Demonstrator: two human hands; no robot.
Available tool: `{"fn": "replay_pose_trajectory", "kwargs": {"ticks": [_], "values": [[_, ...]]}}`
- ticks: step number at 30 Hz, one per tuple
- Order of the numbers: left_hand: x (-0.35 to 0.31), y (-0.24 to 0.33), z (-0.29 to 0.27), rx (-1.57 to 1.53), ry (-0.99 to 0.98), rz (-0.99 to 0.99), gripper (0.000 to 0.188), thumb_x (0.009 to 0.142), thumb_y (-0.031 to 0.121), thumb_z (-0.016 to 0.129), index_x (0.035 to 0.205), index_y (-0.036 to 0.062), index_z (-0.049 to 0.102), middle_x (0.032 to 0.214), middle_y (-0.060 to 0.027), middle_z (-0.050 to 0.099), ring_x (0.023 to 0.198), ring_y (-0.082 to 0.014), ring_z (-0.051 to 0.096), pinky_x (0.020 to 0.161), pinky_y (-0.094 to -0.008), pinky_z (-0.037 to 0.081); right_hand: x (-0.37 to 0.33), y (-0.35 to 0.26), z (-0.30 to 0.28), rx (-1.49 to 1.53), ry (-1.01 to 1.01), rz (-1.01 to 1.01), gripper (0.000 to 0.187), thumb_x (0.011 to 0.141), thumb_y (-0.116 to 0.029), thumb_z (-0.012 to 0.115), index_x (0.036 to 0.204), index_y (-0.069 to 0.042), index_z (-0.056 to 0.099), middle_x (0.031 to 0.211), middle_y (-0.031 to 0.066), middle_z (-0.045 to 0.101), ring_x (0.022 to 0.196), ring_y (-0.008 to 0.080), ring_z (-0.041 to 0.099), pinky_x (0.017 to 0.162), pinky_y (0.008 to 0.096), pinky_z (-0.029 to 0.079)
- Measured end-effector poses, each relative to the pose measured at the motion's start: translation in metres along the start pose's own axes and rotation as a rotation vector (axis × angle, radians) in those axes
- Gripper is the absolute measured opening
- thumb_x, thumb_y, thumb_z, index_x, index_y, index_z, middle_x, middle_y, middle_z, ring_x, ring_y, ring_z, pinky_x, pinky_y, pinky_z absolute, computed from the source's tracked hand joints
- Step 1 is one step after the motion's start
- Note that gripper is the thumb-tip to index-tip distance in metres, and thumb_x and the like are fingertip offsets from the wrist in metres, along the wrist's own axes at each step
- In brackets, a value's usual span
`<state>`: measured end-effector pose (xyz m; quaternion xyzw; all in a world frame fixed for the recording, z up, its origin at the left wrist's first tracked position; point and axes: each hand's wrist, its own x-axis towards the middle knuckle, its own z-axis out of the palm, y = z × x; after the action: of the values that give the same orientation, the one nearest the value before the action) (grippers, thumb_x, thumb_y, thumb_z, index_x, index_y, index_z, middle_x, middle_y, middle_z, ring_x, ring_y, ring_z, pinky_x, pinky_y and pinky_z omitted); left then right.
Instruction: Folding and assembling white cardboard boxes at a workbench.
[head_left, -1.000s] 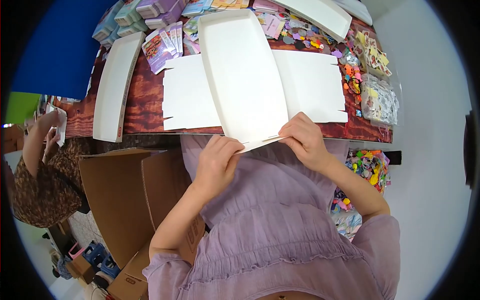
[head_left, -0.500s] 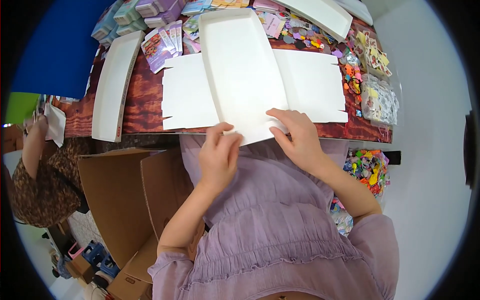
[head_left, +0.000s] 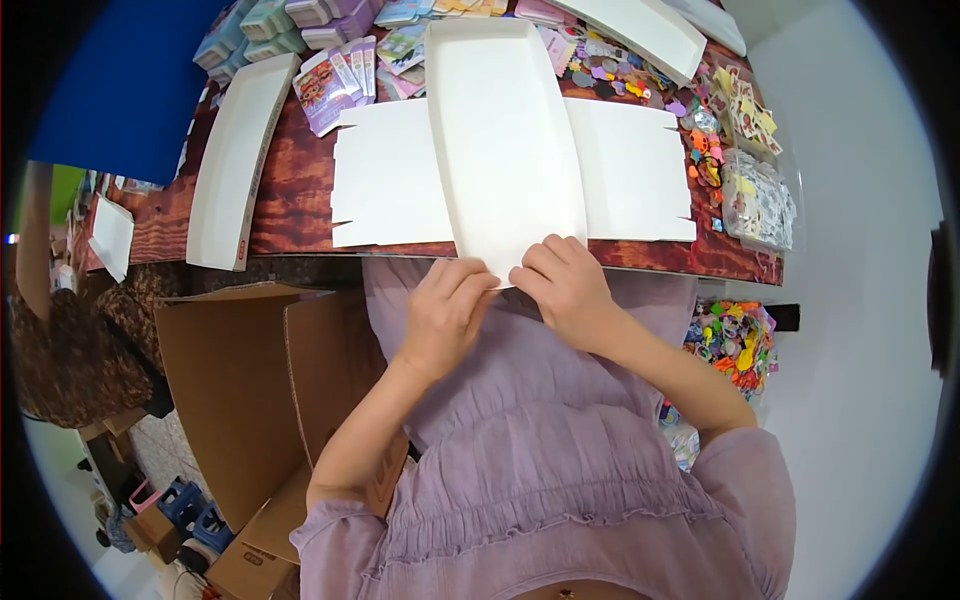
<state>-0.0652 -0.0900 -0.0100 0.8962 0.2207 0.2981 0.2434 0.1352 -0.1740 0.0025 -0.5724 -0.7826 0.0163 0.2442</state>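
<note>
A long, shallow white cardboard tray [head_left: 508,140] lies lengthwise before me, its near end at the table's front edge. My left hand [head_left: 448,305] pinches the near left corner of this end. At the near right corner, my right hand [head_left: 565,285] grips the same end with bent fingers. The two hands are close together, a small gap between their fingertips. Beneath the tray, flat white card blanks with notched ends stick out on the left [head_left: 390,175] and on the right [head_left: 640,170].
Another shallow white box [head_left: 235,170] lies left; purple card packs [head_left: 335,88] sit beside it. Colourful small pieces [head_left: 705,150] and a clear bag of white pieces [head_left: 760,200] lie right. An open brown carton [head_left: 240,390] stands below left. Another person's arm [head_left: 36,240] shows far left.
My right hand has moved left and its fingers have closed on the tray's near end. The tray has shifted slightly right. The other person's arm has moved away from a white piece.
</note>
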Motion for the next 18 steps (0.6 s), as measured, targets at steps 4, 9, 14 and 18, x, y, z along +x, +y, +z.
{"fn": "replay_pose_trajectory", "kwargs": {"ticks": [4, 9, 14, 18], "values": [[-0.007, 0.029, -0.002, -0.398, 0.351, -0.45, 0.034, 0.092, 0.015, 0.073, 0.12, 0.001, 0.062, 0.118, -0.0116, 0.063, 0.101, -0.0216, 0.063, 0.083, -0.0348, 0.053, 0.006, -0.007, -0.002, 0.048, 0.032, -0.074, 0.017, 0.077, -0.012, 0.064, 0.092, -0.004, 0.067, 0.088, 0.0052, 0.059, 0.085, 0.0234, 0.057, 0.074, 0.0371, 0.045], [-0.001, 0.035, -0.01, -1.204, 0.306, -1.098, 0.047, 0.108, 0.03, 0.057, 0.138, -0.0051, 0.054, 0.131, -0.01, 0.062, 0.114, -0.0134, 0.059, 0.097, -0.031, 0.048, 0.01, -0.025, 0.011, 0.073, 0.189, -0.188, 0.017, 0.078, -0.011, 0.063, 0.093, -0.004, 0.067, 0.087, 0.0049, 0.057, 0.083, 0.0233, 0.056, 0.073, 0.0369, 0.043], [-0.004, 0.027, 0.003, -0.957, 0.486, -0.946, 0.05, 0.113, 0.038, 0.045, 0.128, -0.0062, 0.061, 0.119, -0.0074, 0.066, 0.108, -0.0115, 0.057, 0.093, -0.0284, 0.046, 0.022, -0.046, 0.015, 0.141, 0.068, 0.037, 0.022, 0.078, -0.005, 0.061, 0.099, -0.004, 0.067, 0.091, 0.0057, 0.056, 0.088, 0.0253, 0.055, 0.076, 0.038, 0.041], [0.008, 0.03, 0.001, -0.762, 0.471, -0.808, 0.051, 0.114, 0.04, 0.041, 0.119, -0.0053, 0.064, 0.107, -0.0051, 0.066, 0.099, -0.0106, 0.055, 0.088, -0.0286, 0.046, 0.032, -0.047, 0.011, 0.231, 0.093, 0.07, 0.023, 0.077, -0.001, 0.059, 0.099, -0.003, 0.066, 0.093, 0.0066, 0.055, 0.09, 0.0269, 0.054, 0.077, 0.0385, 0.04]]}}
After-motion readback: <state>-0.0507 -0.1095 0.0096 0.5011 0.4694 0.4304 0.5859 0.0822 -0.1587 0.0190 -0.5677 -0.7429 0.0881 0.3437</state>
